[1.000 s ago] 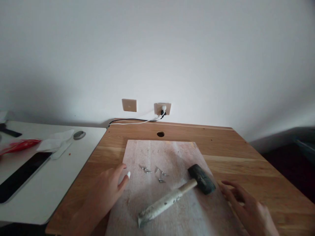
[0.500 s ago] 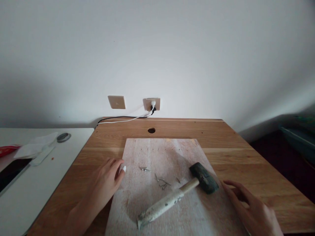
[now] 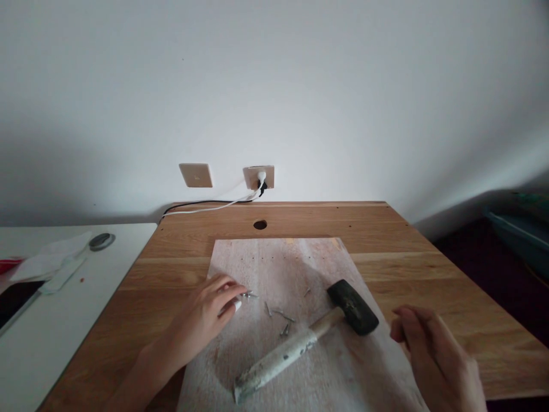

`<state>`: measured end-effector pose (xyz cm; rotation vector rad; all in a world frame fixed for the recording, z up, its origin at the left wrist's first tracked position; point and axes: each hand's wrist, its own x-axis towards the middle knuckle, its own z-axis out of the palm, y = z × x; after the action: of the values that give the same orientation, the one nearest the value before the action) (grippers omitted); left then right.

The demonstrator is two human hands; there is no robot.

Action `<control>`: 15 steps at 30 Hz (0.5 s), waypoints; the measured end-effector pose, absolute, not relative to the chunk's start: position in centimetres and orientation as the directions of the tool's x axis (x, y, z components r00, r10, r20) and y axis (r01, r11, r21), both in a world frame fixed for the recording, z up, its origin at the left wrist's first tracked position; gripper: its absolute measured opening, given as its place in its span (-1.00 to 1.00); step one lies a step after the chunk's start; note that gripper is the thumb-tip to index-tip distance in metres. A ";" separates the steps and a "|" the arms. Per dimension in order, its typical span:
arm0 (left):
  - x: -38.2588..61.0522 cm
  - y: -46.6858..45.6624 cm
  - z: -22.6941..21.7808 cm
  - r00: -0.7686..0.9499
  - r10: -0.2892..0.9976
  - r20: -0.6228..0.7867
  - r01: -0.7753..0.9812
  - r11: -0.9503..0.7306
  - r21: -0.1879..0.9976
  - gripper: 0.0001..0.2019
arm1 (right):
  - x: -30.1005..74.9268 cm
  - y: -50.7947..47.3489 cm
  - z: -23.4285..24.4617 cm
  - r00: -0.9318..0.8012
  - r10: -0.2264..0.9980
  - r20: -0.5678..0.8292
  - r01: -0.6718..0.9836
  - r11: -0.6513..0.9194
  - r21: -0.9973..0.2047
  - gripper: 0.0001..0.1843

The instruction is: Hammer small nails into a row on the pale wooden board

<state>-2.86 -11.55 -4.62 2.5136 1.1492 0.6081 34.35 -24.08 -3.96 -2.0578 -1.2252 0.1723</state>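
A whitewashed board (image 3: 343,366) lies on the wooden desk, with a row of small dark holes or marks near its far edge. On it rests a hammer (image 3: 278,360) with a dark head and a worn, pale handle. My left hand (image 3: 210,309) reaches over the board's left side, thumb and fingers apart. Its fingertips are at a small cluster of nails (image 3: 249,294), partly covering them. More loose nails (image 3: 285,316) are scattered above the handle, and a single nail (image 3: 307,292) lies farther back. Beyond the board's right edge, my right hand (image 3: 437,357) is curled closed, nothing visible in it.
The wooden desk (image 3: 398,274) meets a white wall, with a round cable hole (image 3: 260,225) near the back. Cables run to a wall socket (image 3: 259,177). On the left, a white table (image 3: 38,343) holds a phone (image 3: 19,300), papers (image 3: 51,257) and a grey roll (image 3: 102,241).
My left hand has moved right from the board's edge to the nail cluster. My right hand has lifted and curled its fingers. Several nails have shifted, the single one moving farther back.
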 end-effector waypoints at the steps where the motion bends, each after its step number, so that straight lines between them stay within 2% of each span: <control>1: -2.8 -11.5 -4.7 0.595 0.765 0.247 0.633 -0.635 0.443 -0.63 | 33.0 -24.4 -3.8 0.488 0.842 0.230 0.693 -0.213 -0.689 -0.66; 4: -2.6 -11.4 -4.9 0.607 0.759 0.235 0.630 -0.640 0.440 -0.70 | 29.6 -25.1 -4.0 0.125 0.982 0.144 0.661 0.026 -0.750 -0.62; 7: -2.3 -11.3 -5.2 0.604 0.762 0.232 0.640 -0.638 0.428 -0.77 | 27.6 -24.9 -5.1 -0.212 0.976 0.044 0.654 0.175 -0.736 -0.52; 9: -2.1 -11.3 -5.3 0.599 0.765 0.237 0.645 -0.636 0.423 -0.78 | 27.0 -24.4 -5.8 -0.265 0.964 -0.006 0.676 0.182 -0.714 -0.45; 12: -2.0 -11.3 -5.2 0.586 0.777 0.232 0.656 -0.622 0.428 -0.79 | 26.5 -23.5 -6.3 -0.221 0.973 -0.059 0.715 0.120 -0.689 -0.49; 15: -1.9 -11.3 -5.1 0.576 0.787 0.220 0.667 -0.609 0.430 -0.82 | 25.7 -23.0 -6.3 -0.179 0.979 -0.099 0.699 0.056 -0.713 -0.50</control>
<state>-1.93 -11.35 -5.14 2.5104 1.1922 0.5682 25.72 -22.96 -6.26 -1.6763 -1.9281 0.9087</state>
